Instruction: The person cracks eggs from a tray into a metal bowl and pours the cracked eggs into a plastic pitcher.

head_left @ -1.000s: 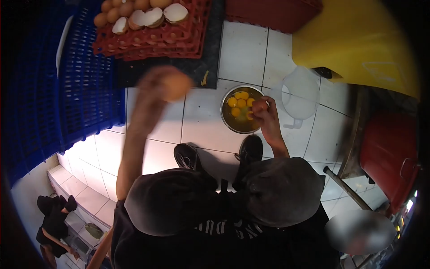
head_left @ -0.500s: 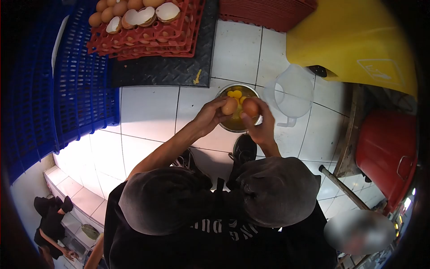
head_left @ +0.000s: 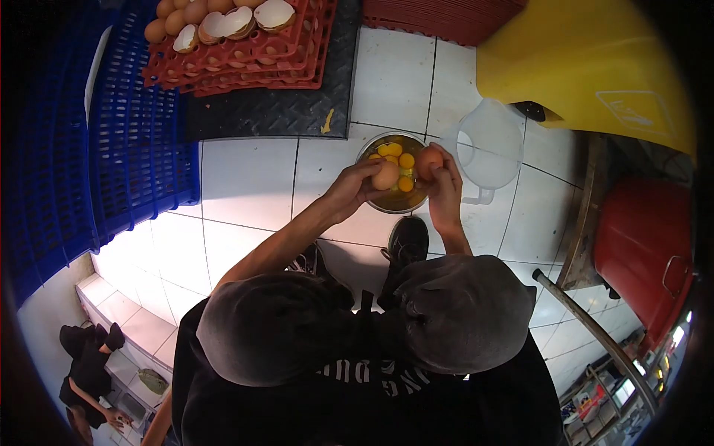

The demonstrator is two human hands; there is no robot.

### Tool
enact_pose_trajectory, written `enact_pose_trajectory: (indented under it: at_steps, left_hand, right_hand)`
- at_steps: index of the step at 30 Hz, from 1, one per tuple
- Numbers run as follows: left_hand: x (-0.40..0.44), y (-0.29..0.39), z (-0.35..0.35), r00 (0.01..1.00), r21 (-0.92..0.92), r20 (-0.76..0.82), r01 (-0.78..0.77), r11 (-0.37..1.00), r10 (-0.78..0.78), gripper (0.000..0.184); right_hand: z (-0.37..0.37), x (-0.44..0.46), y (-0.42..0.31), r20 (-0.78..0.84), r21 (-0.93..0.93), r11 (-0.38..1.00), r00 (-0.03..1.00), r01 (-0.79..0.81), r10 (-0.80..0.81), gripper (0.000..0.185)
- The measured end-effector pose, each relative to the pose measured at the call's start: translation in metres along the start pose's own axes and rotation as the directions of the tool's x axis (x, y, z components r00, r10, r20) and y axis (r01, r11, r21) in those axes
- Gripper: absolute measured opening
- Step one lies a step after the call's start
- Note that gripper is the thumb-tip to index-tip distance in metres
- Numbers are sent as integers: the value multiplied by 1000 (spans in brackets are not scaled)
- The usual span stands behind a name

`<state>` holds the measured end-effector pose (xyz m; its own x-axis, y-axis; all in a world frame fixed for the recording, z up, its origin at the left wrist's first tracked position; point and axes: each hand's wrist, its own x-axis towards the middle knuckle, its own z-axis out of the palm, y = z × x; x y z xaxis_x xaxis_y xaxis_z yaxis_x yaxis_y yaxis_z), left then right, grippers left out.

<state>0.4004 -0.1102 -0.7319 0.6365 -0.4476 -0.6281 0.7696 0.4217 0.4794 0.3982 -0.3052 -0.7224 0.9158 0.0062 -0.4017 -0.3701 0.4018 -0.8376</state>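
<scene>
A round metal bowl (head_left: 382, 209) stands on the tiled floor in front of my shoes, holding clear egg white and several yellow yolks (head_left: 406, 160). Over its left side, my left hand (head_left: 349, 192) is closed around a light brown egg (head_left: 385, 176). My right hand (head_left: 445, 195) grips a darker brown egg (head_left: 429, 163) above the bowl's right rim. Whether the shell in either hand is whole or cracked, I cannot tell. Right of the bowl is a translucent plastic jug (head_left: 497, 152), its handle towards me.
Stacked red egg trays (head_left: 297, 63) with brown eggs and empty half shells (head_left: 274, 14) sit on a black textured platform (head_left: 260, 119). Blue crates (head_left: 141, 141) stand left, a yellow bin (head_left: 580, 67) and red container (head_left: 639, 253) right. Another person (head_left: 89, 379) is at lower left.
My right hand has moved slightly up and right with its egg, away from the left one. More yolks show between my hands. A blurred shape at lower right is gone.
</scene>
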Motion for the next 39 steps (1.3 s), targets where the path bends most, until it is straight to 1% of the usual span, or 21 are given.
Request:
enact_pose_trajectory:
  at_steps: [1, 3, 10, 12, 13, 14, 15, 19, 21, 22, 23, 24, 25, 26, 28, 29, 31, 32, 34, 38, 39]
  left_hand:
    - [-1, 1, 0, 1000, 1, 4, -13, 1000, 13, 42]
    - [-3, 3, -1, 1000, -2, 3, -14, 1000, 14, 42]
    - [-3, 5, 2, 1000, 54, -12, -5, 999, 5, 40]
    - [-3, 3, 0, 1000, 45, -23, -13, 999, 14, 39]
    - [-3, 3, 0, 999, 40, -27, -24, 999, 25, 39]
    - [-2, 3, 1, 999, 41, -23, -23, 999, 24, 39]
    - [-3, 4, 4, 1000, 38, 5, -17, 999, 16, 38]
    - [0, 0, 0, 1000, 6, 15, -4, 1000, 4, 38]
    - [-2, 0, -1, 1000, 13, -3, 0, 1000, 0, 40]
    - [-4, 1, 1, 1000, 26, -9, 2, 1000, -2, 41]
    - [-4, 3, 3, 1000, 28, -8, 4, 1000, -4, 41]
    - [-5, 5, 5, 1000, 38, -8, 6, 999, -5, 43]
    - [-5, 6, 6, 1000, 49, -8, 5, 999, -5, 44]
    - [-4, 7, 4, 1000, 51, -7, 4, 999, -4, 44]
    - [-2, 8, 1, 999, 169, 21, 34, 985, -38, 47]
    - [-1, 9, 0, 999, 169, 21, 35, 985, -39, 47]
    - [0, 9, -2, 998, 294, 44, 30, 955, -45, 48]
    - [0, 9, -3, 998, 292, 42, 32, 956, -46, 48]
    - [2, 12, -4, 997, 429, 59, 21, 903, -51, 49]
    - [-1, 14, -2, 997, 447, 60, 8, 895, -39, 48]
    - [-1, 15, -1, 993, 448, 110, -22, 894, -30, 50]
  right_hand:
    - [-3, 2, 1, 1, -1, 1000, 1000, -1, 1, 39]
    - [-10, 3, 4, 83, 73, 975, 976, -209, 203, 42]
    - [5, -7, -1, 95, -219, 970, 987, -105, 128, 43]
    - [15, -16, -8, 122, -336, 919, 977, 207, -175, 41]
    - [14, -15, -7, 120, -337, 919, 977, 206, -175, 41]
    - [12, -12, -7, 290, -542, 722, 903, 429, -318, 41]
    - [10, -11, -6, 481, -658, 434, 787, 615, -386, 41]
    - [15, -5, 0, 544, -616, 422, 747, 665, -382, 43]
    - [11, -9, -2, 328, -612, 611, 864, 502, -382, 35]
    - [8, -8, -2, 325, -612, 615, 867, 498, -378, 35]
    - [6, -4, -4, 178, -442, 840, 949, 314, -261, 32]
    - [5, -1, -6, 66, -211, 971, 993, 109, -97, 29]
    - [8, 0, -11, 30, -72, 997, 1000, 11, -9, 25]
    - [1, 4, -6, 30, -71, 997, 999, 13, -11, 25]
    - [-10, 11, 1, 168, -294, 950, 974, -100, 155, 31]
    - [-8, 8, 0, 167, -294, 950, 974, -102, 156, 31]
    - [1, -1, -4, 229, -456, 882, 941, -120, 247, 37]
    - [1, -1, -3, 230, -456, 881, 941, -123, 250, 37]
    - [-1, 1, 1, 281, -481, 857, 893, -186, 352, 45]
    - [1, 2, 1, 282, -434, 889, 914, -149, 291, 41]
    - [3, 0, -4, 248, -523, 844, 926, -119, 284, 40]
